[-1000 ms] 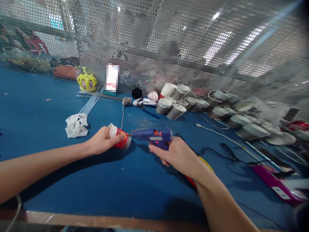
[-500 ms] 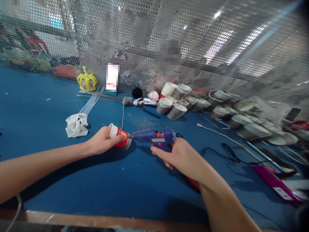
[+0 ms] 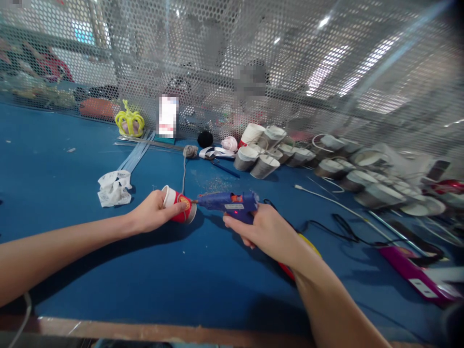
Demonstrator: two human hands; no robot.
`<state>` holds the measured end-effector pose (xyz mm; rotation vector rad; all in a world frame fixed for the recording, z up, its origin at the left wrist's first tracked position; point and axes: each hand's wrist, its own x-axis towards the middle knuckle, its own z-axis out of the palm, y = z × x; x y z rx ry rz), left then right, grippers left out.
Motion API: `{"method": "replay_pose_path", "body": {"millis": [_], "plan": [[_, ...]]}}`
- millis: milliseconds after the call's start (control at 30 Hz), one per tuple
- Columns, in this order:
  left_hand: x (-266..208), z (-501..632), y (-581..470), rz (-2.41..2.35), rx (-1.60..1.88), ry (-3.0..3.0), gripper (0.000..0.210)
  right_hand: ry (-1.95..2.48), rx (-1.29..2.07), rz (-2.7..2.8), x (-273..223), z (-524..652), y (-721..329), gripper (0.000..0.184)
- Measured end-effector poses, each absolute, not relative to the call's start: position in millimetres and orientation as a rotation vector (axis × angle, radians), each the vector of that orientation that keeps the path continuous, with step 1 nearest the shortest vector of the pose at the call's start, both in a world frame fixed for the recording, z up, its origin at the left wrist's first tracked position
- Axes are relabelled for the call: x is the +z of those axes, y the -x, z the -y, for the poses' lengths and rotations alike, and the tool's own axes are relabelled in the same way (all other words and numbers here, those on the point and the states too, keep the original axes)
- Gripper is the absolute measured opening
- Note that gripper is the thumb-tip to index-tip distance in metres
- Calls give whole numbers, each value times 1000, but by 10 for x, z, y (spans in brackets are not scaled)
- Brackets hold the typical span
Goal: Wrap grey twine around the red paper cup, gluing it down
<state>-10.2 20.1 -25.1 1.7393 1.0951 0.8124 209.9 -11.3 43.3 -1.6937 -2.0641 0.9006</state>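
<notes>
My left hand (image 3: 157, 211) is closed around a red and white paper cup (image 3: 178, 200), which lies tilted on its side just above the blue table. In my right hand (image 3: 259, 224) is a blue hot glue gun (image 3: 228, 202) with a small red light showing. Its nozzle points left and meets the cup near its base; whether it touches cannot be made out. A grey yarn strand runs from the cup back to a small grey yarn ball (image 3: 190, 151).
Several wrapped cups (image 3: 265, 166) stand at the back right. A purple power strip (image 3: 413, 270) and black cord lie at right. Crumpled white paper (image 3: 114, 188) is at left, near a yellow crown-shaped piece (image 3: 129, 121). A perforated metal screen (image 3: 203, 63) closes the back.
The glue gun and my right hand have shifted slightly left and up. My left hand keeps its grip on the cup, almost unmoved.
</notes>
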Motion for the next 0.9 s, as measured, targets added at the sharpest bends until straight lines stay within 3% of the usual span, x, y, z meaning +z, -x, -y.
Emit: {"method": "replay_pose_path", "body": {"millis": [633,900], "plan": [[-244,-182,97,-1080,801,-1802,36,1724,888,2089,442,105,-2094,29],[-257,-175,102,-1091,798,-1794,36,1743,866,2083,450,91,-2068,38]]}}
